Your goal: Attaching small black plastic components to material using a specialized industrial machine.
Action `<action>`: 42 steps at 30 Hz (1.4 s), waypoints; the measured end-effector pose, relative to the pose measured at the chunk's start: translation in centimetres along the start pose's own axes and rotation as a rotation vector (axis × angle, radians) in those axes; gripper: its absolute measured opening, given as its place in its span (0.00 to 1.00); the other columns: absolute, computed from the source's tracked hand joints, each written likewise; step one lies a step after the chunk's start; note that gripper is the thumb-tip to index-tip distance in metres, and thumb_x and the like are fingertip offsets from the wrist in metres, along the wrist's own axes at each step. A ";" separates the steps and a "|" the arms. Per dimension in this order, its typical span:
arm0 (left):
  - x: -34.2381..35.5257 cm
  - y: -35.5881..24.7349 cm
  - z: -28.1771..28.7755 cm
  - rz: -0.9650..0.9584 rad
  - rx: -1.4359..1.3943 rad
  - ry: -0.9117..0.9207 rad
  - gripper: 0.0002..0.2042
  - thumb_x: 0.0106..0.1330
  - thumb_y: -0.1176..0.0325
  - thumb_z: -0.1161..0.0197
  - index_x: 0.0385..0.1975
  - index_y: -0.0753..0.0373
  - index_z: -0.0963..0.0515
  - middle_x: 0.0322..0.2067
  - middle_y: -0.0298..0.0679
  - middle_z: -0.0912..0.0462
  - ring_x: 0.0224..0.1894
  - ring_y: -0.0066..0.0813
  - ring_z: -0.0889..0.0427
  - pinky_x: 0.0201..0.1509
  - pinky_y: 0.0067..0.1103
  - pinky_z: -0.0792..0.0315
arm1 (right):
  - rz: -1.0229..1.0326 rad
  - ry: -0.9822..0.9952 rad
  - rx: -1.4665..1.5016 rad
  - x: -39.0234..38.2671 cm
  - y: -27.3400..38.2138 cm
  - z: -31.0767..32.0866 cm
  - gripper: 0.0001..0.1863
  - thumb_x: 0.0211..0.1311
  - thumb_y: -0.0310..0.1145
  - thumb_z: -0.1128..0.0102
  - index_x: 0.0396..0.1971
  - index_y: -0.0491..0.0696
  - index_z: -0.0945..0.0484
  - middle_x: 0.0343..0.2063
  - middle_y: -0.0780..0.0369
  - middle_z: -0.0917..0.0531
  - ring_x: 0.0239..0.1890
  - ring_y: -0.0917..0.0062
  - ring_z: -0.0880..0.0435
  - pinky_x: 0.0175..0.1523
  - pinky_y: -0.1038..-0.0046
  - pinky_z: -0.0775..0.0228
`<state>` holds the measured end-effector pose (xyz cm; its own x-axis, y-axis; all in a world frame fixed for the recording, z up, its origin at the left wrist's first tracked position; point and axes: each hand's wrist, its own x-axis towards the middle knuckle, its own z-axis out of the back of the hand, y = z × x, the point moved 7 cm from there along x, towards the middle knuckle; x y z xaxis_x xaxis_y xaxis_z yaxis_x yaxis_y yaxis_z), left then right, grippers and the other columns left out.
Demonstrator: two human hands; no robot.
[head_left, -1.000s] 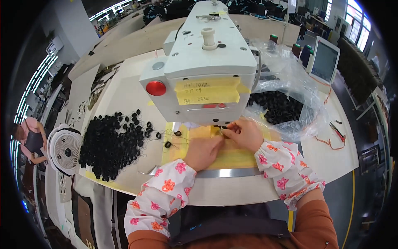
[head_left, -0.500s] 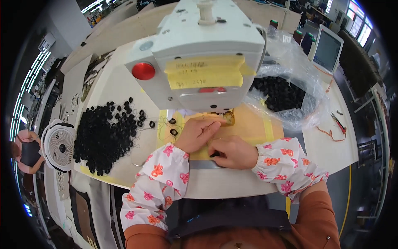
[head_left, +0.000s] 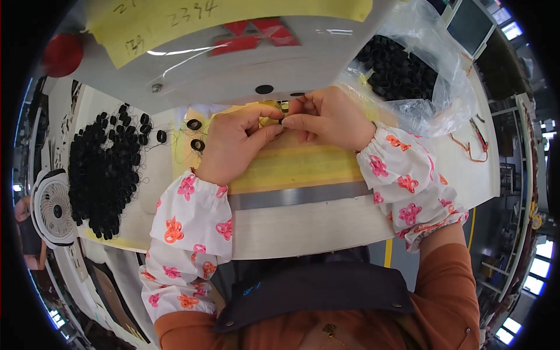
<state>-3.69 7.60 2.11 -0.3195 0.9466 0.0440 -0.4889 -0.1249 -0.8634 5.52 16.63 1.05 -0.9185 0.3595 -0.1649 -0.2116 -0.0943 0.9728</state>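
Under the white sewing machine head (head_left: 204,76), my left hand (head_left: 239,143) and my right hand (head_left: 326,119) meet at the presser foot (head_left: 284,105), fingertips closed on a small black piece (head_left: 282,121), partly hidden by them. Beneath them lies a yellowish taped work surface (head_left: 291,163) with a metal strip (head_left: 291,195) along its front. Two small black rings (head_left: 197,144) with loose threads lie left of my left hand.
A pile of thread-linked black rings (head_left: 99,175) covers the left table, beside a white fan (head_left: 55,207) and another person (head_left: 29,233). A plastic bag (head_left: 455,111) of black pieces, red-handled snips (head_left: 481,134) and a screen (head_left: 469,23) stand or lie at the right.
The view has tilted down. Since half a second ago my right hand has moved forward with a black piece to the presser foot, and my left fingers have curled to meet it.
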 end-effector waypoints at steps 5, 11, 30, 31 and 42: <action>0.4 -0.7 0.1 -0.045 0.156 -0.032 0.09 0.49 0.70 0.37 0.30 0.62 0.24 0.14 0.37 0.28 0.15 0.22 0.31 0.21 0.18 0.38 | 0.034 -0.018 0.033 0.0 -0.2 0.2 0.08 0.53 0.27 0.44 0.24 0.40 0.32 0.18 0.65 0.26 0.18 0.86 0.26 0.21 0.84 0.35; 1.0 -0.2 0.3 -0.053 0.190 -0.102 0.09 0.53 0.65 0.41 0.30 0.62 0.23 0.16 0.39 0.24 0.16 0.25 0.27 0.22 0.19 0.36 | 0.304 -0.308 -0.284 -0.6 0.9 1.1 0.07 0.50 0.27 0.42 0.24 0.39 0.28 0.18 0.60 0.23 0.18 0.78 0.24 0.24 0.79 0.33; 1.9 0.8 0.2 0.114 0.326 -0.132 0.16 0.55 0.53 0.44 0.22 0.61 0.22 0.10 0.37 0.29 0.13 0.29 0.30 0.19 0.22 0.38 | 0.512 -0.519 -0.599 -1.4 2.2 1.3 0.03 0.45 0.23 0.46 0.21 0.41 0.30 0.21 0.55 0.25 0.24 0.60 0.26 0.28 0.65 0.34; 1.8 1.1 0.1 0.131 0.344 -0.124 0.16 0.55 0.53 0.44 0.23 0.61 0.22 0.11 0.37 0.28 0.14 0.29 0.30 0.20 0.22 0.37 | 0.518 -0.523 -0.604 -1.4 2.2 1.3 0.03 0.45 0.23 0.46 0.21 0.41 0.30 0.21 0.55 0.25 0.24 0.60 0.26 0.28 0.65 0.34; 2.1 1.3 0.1 0.129 0.363 -0.088 0.14 0.56 0.54 0.45 0.28 0.58 0.22 0.16 0.36 0.24 0.17 0.30 0.27 0.21 0.23 0.35 | 0.439 -0.470 -0.662 -0.8 1.8 1.1 0.04 0.48 0.25 0.47 0.22 0.42 0.31 0.22 0.53 0.25 0.26 0.58 0.26 0.28 0.63 0.34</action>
<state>-5.13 9.38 1.11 -0.4573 0.8893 0.0031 -0.6905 -0.3528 -0.6315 6.23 17.18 3.13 -0.7618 0.4923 0.4211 -0.1572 -0.7710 0.6171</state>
